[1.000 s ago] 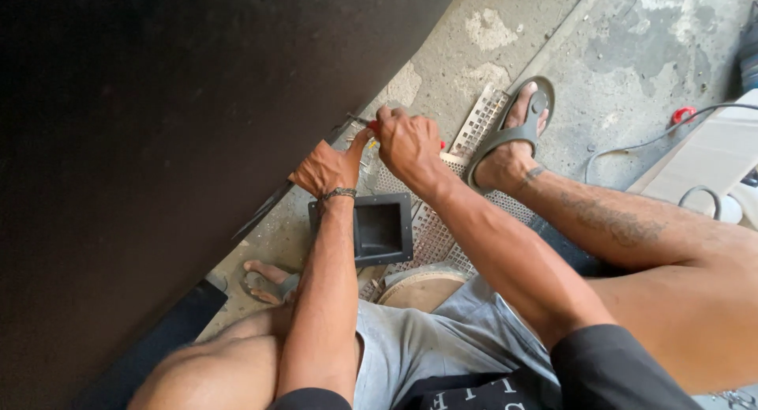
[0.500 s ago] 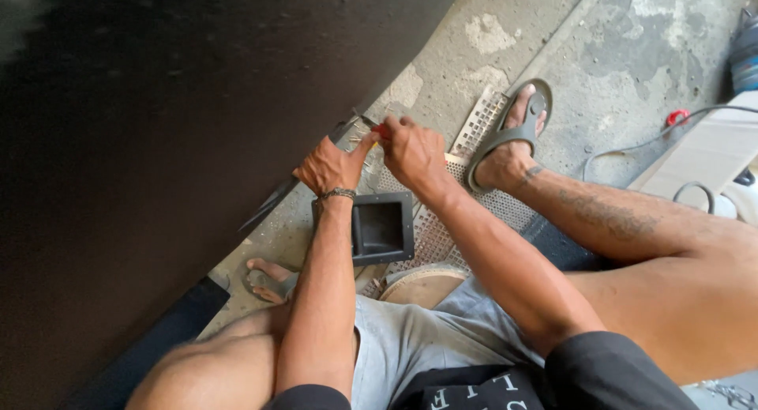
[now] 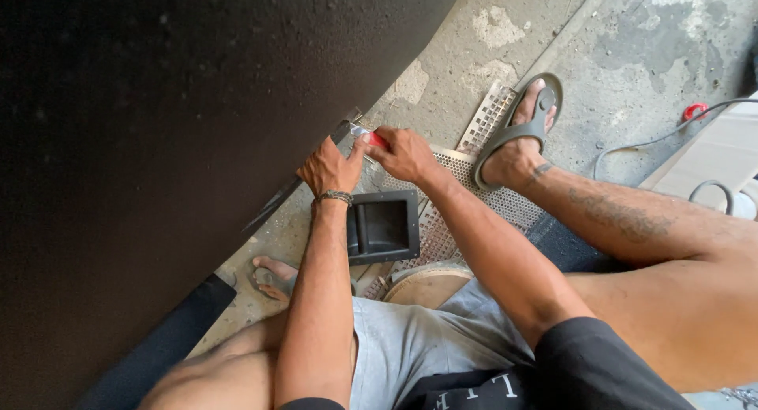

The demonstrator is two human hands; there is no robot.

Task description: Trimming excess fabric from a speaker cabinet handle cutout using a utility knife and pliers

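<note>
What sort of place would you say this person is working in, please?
Probably a small workshop, with the work done on the floor: bare patched concrete floor, perforated metal sheets lying on it, a black recessed handle plate, and a large black carpeted panel being trimmed or fitted.

The person wore grey shorts point(image 3: 410, 339), a black shirt sleeve point(image 3: 592, 362), a beaded wristband point(image 3: 335, 197), and a grey sandal point(image 3: 521, 129). One leg had a tattoo point(image 3: 612, 212).

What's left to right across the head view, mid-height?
Large black carpet-covered panel → left hand → right hand → grey rubber sandal → small red object on the concrete floor.
</note>
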